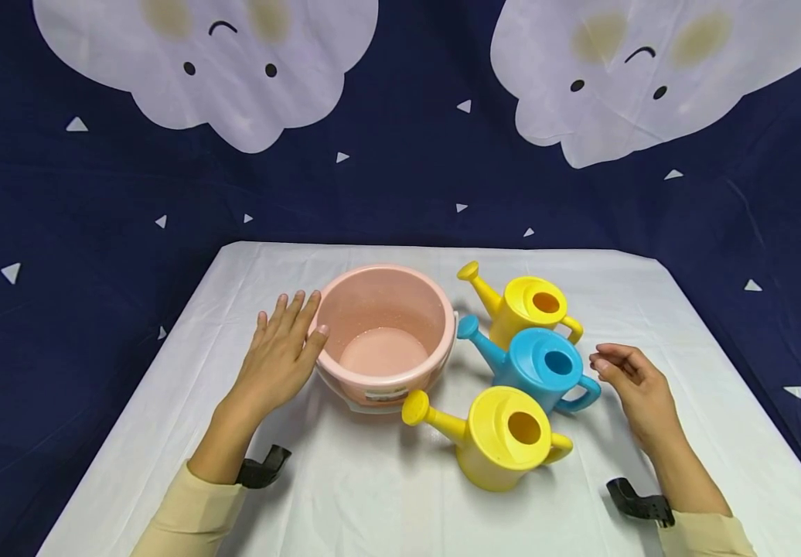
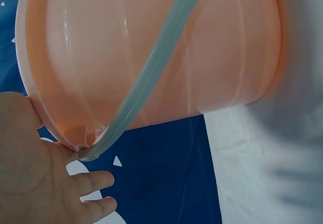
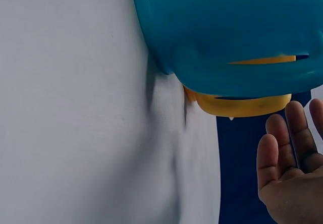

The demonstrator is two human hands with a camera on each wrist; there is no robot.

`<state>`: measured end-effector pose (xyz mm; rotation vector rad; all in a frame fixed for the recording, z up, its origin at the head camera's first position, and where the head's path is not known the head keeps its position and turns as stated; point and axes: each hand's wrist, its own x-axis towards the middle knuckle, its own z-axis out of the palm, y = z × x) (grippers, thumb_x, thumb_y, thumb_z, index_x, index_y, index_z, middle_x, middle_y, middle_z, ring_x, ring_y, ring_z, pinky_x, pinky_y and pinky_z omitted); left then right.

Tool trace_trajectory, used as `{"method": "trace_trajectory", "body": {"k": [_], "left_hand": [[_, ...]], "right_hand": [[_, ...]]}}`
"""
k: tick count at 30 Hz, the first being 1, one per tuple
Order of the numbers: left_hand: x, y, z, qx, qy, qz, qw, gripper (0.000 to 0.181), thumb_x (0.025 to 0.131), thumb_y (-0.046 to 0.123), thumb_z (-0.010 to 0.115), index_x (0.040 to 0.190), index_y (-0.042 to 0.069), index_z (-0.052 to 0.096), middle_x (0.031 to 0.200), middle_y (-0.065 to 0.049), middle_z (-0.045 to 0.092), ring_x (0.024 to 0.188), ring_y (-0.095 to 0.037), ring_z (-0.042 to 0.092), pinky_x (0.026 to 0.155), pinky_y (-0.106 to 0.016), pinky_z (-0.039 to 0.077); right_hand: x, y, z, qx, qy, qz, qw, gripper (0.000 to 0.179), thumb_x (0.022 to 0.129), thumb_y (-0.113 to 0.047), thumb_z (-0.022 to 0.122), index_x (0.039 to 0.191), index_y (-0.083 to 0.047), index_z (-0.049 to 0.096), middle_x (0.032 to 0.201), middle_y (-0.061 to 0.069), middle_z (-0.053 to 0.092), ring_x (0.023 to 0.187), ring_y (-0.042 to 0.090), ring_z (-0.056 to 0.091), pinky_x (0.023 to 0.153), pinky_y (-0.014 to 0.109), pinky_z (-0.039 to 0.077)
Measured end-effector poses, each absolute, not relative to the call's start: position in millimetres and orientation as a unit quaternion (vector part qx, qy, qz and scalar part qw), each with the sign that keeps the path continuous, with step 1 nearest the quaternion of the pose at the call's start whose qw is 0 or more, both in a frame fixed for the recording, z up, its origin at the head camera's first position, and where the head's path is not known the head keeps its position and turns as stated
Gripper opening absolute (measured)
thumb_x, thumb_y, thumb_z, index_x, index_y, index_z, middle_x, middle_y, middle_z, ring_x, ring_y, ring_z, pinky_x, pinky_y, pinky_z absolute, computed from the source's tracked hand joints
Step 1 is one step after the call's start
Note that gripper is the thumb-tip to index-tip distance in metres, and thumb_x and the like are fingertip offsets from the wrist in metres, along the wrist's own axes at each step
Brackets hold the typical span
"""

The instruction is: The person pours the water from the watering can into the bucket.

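Note:
My left hand (image 1: 280, 356) rests with straight fingers against the left rim of a pink bucket (image 1: 384, 379). In the left wrist view the palm lies by the rim, near the end of the bucket's pale handle (image 2: 146, 77). My right hand (image 1: 640, 394) hovers just right of a blue watering can (image 1: 540, 363), its fingers loosely bent and holding nothing. From the right wrist view, a gap shows between those fingers and the blue handle (image 3: 242, 80). One yellow watering can (image 1: 501, 441) stands in front of the blue one, another yellow watering can (image 1: 529, 305) behind it.
A white-covered table (image 1: 345, 503) carries everything. Behind it hangs a dark blue cloth (image 1: 407, 186) with clouds and small white triangles. All the spouts point left, toward the bucket; the front can's spout reaches close to the bucket's lower right side. Black camera mounts sit on both wrists.

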<state>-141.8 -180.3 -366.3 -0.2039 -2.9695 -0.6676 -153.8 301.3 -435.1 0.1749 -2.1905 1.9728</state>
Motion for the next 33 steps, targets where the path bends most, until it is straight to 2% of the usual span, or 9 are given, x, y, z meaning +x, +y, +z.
{"method": "trace_trajectory", "body": {"k": [4, 10, 13, 20, 33], "left_hand": [[-142, -180, -365, -0.067, -0.973, -0.216, 0.045, 0.061, 0.1, 0.053, 0.021, 0.153, 0.025, 0.011, 0.16, -0.011, 0.012, 0.149, -0.03, -0.002, 0.117, -0.058, -0.001], [-142, -179, -365, -0.067, -0.973, -0.215, 0.046, 0.061, 0.1, 0.053, 0.021, 0.153, 0.025, 0.011, 0.16, -0.012, 0.012, 0.149, -0.03, -0.001, 0.117, -0.058, -0.001], [-142, -179, -365, -0.066, -0.973, -0.215, 0.046, 0.061, 0.1, 0.053, 0.021, 0.153, 0.025, 0.011, 0.16, -0.012, 0.013, 0.149, -0.03, -0.001, 0.117, -0.057, -0.001], [-142, -179, -365, -0.064, -0.973, -0.216, 0.043, 0.061, 0.1, 0.054, 0.02, 0.153, 0.026, 0.01, 0.16, -0.01, 0.011, 0.149, -0.029, -0.002, 0.118, -0.057, -0.002], [-141, -180, -365, -0.063, -0.974, -0.213, 0.043, 0.06, 0.1, 0.053, 0.02, 0.153, 0.026, 0.01, 0.16, -0.011, 0.012, 0.149, -0.03, -0.002, 0.117, -0.058, -0.002]], "right_hand": [[-159, 304, -436, 0.055, -0.744, 0.66, 0.091, 0.029, 0.092, -0.007, 0.059, 0.12, 0.0, 0.055, 0.1, -0.01, 0.066, 0.092, 0.0, 0.06, 0.076, 0.009, 0.049], [-166, 307, -437, 0.047, -0.75, 0.653, 0.089, 0.026, 0.091, -0.006, 0.06, 0.117, -0.006, 0.057, 0.099, -0.012, 0.065, 0.093, -0.001, 0.06, 0.076, 0.008, 0.048], [-170, 308, -438, 0.036, -0.762, 0.641, 0.089, 0.028, 0.091, -0.006, 0.061, 0.118, -0.003, 0.056, 0.098, -0.013, 0.065, 0.093, -0.004, 0.059, 0.076, 0.007, 0.048], [-178, 306, -440, -0.018, -0.833, 0.547, 0.086, 0.037, 0.091, -0.026, 0.063, 0.124, -0.01, 0.056, 0.101, -0.02, 0.06, 0.095, -0.005, 0.054, 0.077, 0.005, 0.043], [-199, 316, -457, -0.005, -0.837, 0.541, 0.087, 0.043, 0.089, -0.032, 0.064, 0.128, -0.016, 0.054, 0.108, -0.013, 0.06, 0.097, -0.001, 0.054, 0.078, 0.006, 0.043]]}}
